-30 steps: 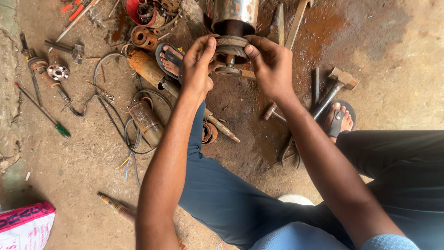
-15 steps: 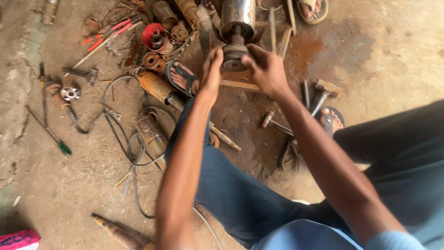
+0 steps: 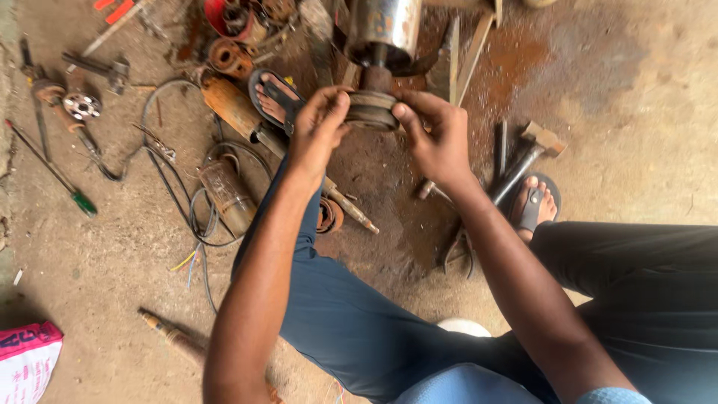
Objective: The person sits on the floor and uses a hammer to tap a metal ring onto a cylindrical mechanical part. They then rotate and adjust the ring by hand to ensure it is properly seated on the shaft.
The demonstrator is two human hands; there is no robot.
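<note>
Down on the dirt floor, left hand (image 3: 318,127) and right hand (image 3: 437,138) both pinch the rusty round disc (image 3: 372,110) under the steel cylinder (image 3: 383,30), and greasy rust could let it slip onto the sandalled foot (image 3: 275,101) just beside it.

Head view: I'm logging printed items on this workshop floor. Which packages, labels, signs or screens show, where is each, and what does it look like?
Printed bag or package: bottom left corner on the dirt floor, cut off by the frame edge, flat, pink top band over white with dark print.
No signs, screens or other labels can be made out; the left hand and right hand grip an unlabelled rusty disc.
</note>
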